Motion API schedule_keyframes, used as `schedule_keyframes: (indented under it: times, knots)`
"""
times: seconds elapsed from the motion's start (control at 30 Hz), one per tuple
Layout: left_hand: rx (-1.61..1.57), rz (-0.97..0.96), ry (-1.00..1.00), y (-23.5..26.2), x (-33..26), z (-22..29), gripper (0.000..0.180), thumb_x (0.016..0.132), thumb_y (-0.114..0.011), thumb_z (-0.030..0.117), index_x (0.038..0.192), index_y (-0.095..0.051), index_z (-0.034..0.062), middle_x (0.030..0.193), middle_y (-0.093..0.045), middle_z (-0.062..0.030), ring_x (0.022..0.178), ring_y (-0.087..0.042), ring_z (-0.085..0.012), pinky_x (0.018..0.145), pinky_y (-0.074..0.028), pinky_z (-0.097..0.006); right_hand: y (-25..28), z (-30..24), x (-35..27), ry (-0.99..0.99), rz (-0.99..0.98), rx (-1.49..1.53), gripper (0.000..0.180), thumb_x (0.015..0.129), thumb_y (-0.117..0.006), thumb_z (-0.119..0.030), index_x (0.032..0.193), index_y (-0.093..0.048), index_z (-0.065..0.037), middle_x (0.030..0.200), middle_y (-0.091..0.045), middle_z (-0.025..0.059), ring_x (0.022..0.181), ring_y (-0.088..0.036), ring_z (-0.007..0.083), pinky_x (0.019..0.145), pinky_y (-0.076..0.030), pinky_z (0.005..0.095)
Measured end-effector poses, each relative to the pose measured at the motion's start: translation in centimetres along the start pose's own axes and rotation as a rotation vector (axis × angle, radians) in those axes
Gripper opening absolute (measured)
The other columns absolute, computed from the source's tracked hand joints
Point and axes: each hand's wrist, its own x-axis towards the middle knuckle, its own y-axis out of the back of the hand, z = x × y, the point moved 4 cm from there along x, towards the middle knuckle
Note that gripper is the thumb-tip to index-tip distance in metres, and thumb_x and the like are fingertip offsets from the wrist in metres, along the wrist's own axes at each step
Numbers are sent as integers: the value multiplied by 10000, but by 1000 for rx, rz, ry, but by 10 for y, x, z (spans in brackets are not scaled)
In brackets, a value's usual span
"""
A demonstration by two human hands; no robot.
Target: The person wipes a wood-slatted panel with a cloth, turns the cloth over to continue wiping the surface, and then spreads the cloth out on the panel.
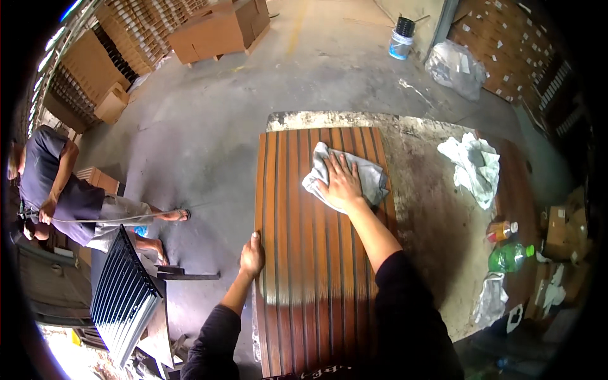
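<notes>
A brown wooden slatted panel [297, 209] lies lengthwise before me, with dark grooves between its slats. Its far part is lighter orange-brown; the near end is darker and redder, with a pale, uneven band between them. My right hand [342, 183] presses flat on a crumpled grey-white cloth [316, 180] on the panel's far half, fingers spread over it. At the panel's left edge, my left hand [252, 255] grips the side, thumb up and fingers partly hidden.
Beneath the panel is a worn, stained table [424, 190]. Right of it lie a white rag [472, 166], a green bottle [506, 258], a small amber bottle [500, 231] and a grey cloth [491, 301]. At left, another person [66, 183] holds a hose near a black slatted panel [123, 291].
</notes>
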Motion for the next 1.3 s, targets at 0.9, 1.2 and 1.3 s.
schedule_keyframes:
  times: [0.9, 1.2, 1.3]
  knots:
    - [-33, -34, 22, 2, -9, 7, 643, 946, -226, 484, 902, -538, -76, 788, -556, -292, 754, -530, -389, 741, -407, -448, 16, 29, -18, -30, 17, -58, 816, 825, -419, -614, 1417, -235, -84, 1496, -164, 112, 1387, -119, 282, 1114, -80, 493]
    - [-96, -48, -20, -11, -13, 8, 690, 926, -219, 525, 1253, -468, -29, 1192, -530, -269, 1184, -470, -348, 983, -344, -385, 30, 67, 84, -237, 113, -49, 838, 825, -387, -631, 1430, -199, -83, 1507, -144, 58, 1394, -92, 237, 1127, -52, 454]
    - [-1, -20, -17, -2, -16, 10, 668, 933, -207, 514, 1232, -484, -15, 1087, -558, -303, 1086, -522, -394, 924, -375, -425, 22, 55, 34, -192, 67, -81, 826, 839, -366, -617, 1430, -192, -66, 1507, -132, 84, 1395, -87, 248, 1124, -48, 461]
